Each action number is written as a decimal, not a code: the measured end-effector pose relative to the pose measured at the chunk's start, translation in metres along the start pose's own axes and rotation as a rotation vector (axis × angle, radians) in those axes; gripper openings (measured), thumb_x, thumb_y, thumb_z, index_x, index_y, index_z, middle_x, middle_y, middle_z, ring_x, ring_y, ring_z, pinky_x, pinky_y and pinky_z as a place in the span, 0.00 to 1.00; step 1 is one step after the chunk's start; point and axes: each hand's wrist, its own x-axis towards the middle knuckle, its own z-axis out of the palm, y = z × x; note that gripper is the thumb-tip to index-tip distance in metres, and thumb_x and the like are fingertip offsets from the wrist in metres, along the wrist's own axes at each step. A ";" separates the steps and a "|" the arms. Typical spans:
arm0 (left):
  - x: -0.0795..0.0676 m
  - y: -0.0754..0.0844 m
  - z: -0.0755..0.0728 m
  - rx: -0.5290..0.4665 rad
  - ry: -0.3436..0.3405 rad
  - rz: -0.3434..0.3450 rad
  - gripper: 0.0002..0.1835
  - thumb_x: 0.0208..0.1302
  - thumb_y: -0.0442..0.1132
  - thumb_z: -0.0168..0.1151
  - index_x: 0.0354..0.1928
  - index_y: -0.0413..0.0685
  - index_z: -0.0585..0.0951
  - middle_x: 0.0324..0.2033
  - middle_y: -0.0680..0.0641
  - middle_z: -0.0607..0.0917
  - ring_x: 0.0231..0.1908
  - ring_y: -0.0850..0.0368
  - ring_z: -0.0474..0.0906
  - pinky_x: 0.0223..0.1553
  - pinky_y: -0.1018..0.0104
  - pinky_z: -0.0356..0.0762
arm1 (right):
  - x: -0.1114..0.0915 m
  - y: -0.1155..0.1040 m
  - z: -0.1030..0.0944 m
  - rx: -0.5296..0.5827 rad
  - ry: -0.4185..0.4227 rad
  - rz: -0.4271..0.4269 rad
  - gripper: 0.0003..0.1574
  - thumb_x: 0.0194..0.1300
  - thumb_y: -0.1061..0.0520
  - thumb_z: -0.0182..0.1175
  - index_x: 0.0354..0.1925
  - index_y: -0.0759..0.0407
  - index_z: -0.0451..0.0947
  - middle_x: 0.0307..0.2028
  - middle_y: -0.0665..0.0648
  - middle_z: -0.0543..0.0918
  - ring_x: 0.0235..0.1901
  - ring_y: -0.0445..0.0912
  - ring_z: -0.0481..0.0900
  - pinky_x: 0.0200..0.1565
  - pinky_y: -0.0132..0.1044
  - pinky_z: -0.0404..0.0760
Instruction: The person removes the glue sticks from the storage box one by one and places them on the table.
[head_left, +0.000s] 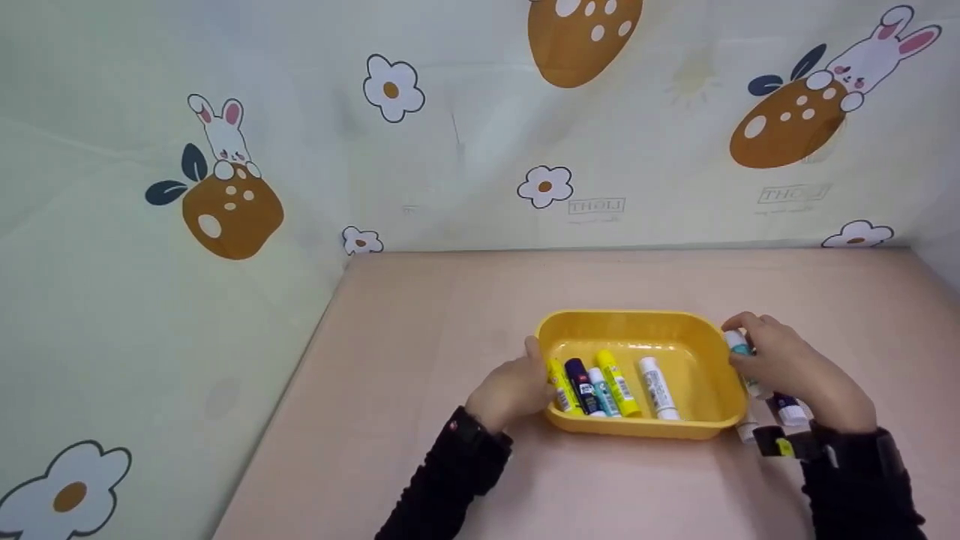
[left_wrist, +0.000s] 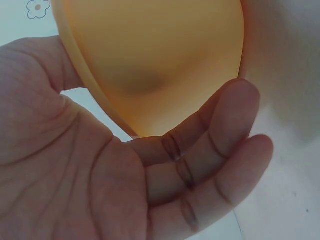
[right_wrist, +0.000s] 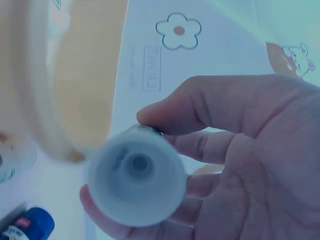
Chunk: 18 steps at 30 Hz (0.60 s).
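Note:
A yellow plastic tray [head_left: 637, 429] lies on the table with several glue sticks in it: two yellow ones [head_left: 619, 386], a dark blue one [head_left: 583, 386], a small teal one [head_left: 604, 392] and a white one [head_left: 659, 388]. At the tray's left end, my left hand [head_left: 514, 386] grips the wall, thumb at the rim and fingers curled along the outside. My right hand [head_left: 787, 364] pinches a white-and-teal glue stick [head_left: 737, 342] right beside the tray's right rim. Its round hollow end [right_wrist: 137, 180] faces the right wrist camera.
Below the right hand, a dark-capped glue stick [head_left: 790, 410] and a whitish one [head_left: 748, 430] lie on the table [head_left: 420, 337], just outside the tray. A patterned wall covering [head_left: 465, 150] rises behind and along the left edge.

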 end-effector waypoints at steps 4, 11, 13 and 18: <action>0.000 0.000 0.000 0.005 0.002 0.007 0.44 0.63 0.44 0.55 0.71 0.37 0.41 0.32 0.45 0.76 0.29 0.53 0.73 0.35 0.62 0.70 | 0.000 0.016 -0.005 -0.014 -0.011 0.072 0.29 0.63 0.59 0.52 0.58 0.72 0.59 0.44 0.74 0.67 0.37 0.58 0.69 0.39 0.47 0.78; 0.000 -0.001 -0.001 0.038 0.013 0.030 0.44 0.62 0.43 0.55 0.70 0.34 0.42 0.29 0.45 0.76 0.25 0.54 0.72 0.32 0.63 0.69 | 0.002 0.039 -0.006 -0.010 -0.027 0.188 0.31 0.62 0.61 0.51 0.60 0.72 0.56 0.46 0.77 0.64 0.35 0.59 0.70 0.32 0.41 0.78; 0.000 -0.002 -0.001 0.056 0.016 0.040 0.43 0.62 0.43 0.54 0.70 0.34 0.42 0.27 0.46 0.75 0.24 0.54 0.71 0.30 0.64 0.68 | 0.004 0.043 -0.003 -0.014 -0.029 0.202 0.31 0.61 0.61 0.50 0.60 0.73 0.56 0.46 0.77 0.64 0.34 0.58 0.70 0.32 0.41 0.77; 0.000 -0.002 0.000 0.070 0.013 0.053 0.43 0.62 0.42 0.53 0.70 0.33 0.42 0.24 0.47 0.74 0.22 0.55 0.69 0.28 0.65 0.67 | 0.009 0.049 0.005 -0.028 -0.038 0.222 0.30 0.60 0.63 0.49 0.59 0.74 0.58 0.45 0.77 0.65 0.34 0.58 0.70 0.31 0.40 0.74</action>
